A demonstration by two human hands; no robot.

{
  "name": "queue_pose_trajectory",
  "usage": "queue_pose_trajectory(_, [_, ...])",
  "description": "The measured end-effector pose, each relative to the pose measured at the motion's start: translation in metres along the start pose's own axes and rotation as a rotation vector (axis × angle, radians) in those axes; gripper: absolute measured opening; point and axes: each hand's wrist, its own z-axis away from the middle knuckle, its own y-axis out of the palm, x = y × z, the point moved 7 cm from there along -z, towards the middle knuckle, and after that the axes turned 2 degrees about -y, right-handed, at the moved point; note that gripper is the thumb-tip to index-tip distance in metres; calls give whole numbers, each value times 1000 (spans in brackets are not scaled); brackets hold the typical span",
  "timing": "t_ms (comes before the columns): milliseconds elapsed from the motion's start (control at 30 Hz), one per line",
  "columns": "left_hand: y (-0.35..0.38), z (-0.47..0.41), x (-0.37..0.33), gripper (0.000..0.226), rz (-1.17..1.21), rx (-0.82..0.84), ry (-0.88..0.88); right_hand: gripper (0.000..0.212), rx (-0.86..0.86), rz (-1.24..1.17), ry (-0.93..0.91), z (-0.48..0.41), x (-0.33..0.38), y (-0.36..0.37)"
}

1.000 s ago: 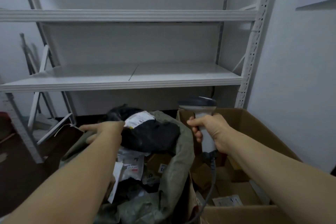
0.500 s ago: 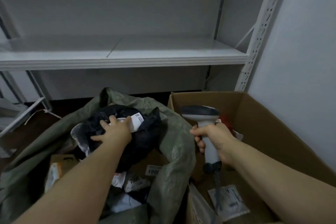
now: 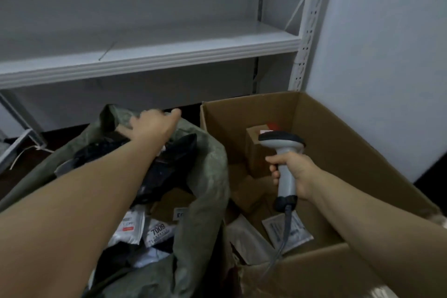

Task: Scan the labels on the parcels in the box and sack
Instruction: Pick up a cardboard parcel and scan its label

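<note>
Forward goes the left hand (image 3: 154, 126): half a second ago it lay on the labelled black parcel (image 3: 167, 172), and now it is past that parcel at the far rim of the green sack (image 3: 210, 176).

Beyond both hands runs a grey metal shelf (image 3: 169, 53) with a perforated upright (image 3: 307, 31). A pale wall (image 3: 387, 55) stands to the right of the right hand. The sack sits under the left arm, and the cardboard box (image 3: 338, 140) lies open around the right hand, the two touching side by side.

The left arm is stretched long, its fingers fairly straight and motion-blurred, closed round nothing that shows. The right hand (image 3: 290, 172) is wrapped round the handle of the scanner (image 3: 281, 143), head up and facing away, with the cable (image 3: 283, 237) trailing down toward the near box wall.

White labelled packets (image 3: 157, 231) lie in the sack beneath the left forearm. A small brown carton (image 3: 254, 150) stands just beyond the scanner head, and flat packets (image 3: 297, 230) lie below the right wrist.

The scanner sits further right than before, now over the box, and the view has dipped.
</note>
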Motion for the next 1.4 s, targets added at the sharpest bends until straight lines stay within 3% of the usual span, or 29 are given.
queue_pose_trajectory(100, [11,53,-97,31,229,-55,323,11,-18,-7,75,-2,-9,-35])
queue_pose_trajectory(200, [73,93,-159,19,340,232,512,13,-45,19,153,-11,-20,-70])
queue_pose_trajectory(333, [175,104,-186,17,206,498,426,20,-75,63,241,-36,-38,-114])
queue_pose_trajectory(500, [277,77,-155,8,40,640,216,32,14,78,322,-82,-48,-119])
queue_pose_trajectory(767, [427,6,-109,49,-366,688,126,20,77,-26,417,-201,-87,-110])
queue_pose_trajectory(900, [486,-25,-77,126,-573,675,88,10,96,-116,469,-220,-111,-112])
queue_pose_trajectory(967, [502,-37,-69,145,-511,633,38,4,94,-132,483,-226,-119,-112])
queue_pose_trajectory(1133, [499,-41,-63,145,-259,598,0,11,84,-144,470,-225,-120,-106])
queue_pose_trajectory(1400, [381,15,-149,130,186,547,333,20,-34,-59,334,-150,-67,-122])
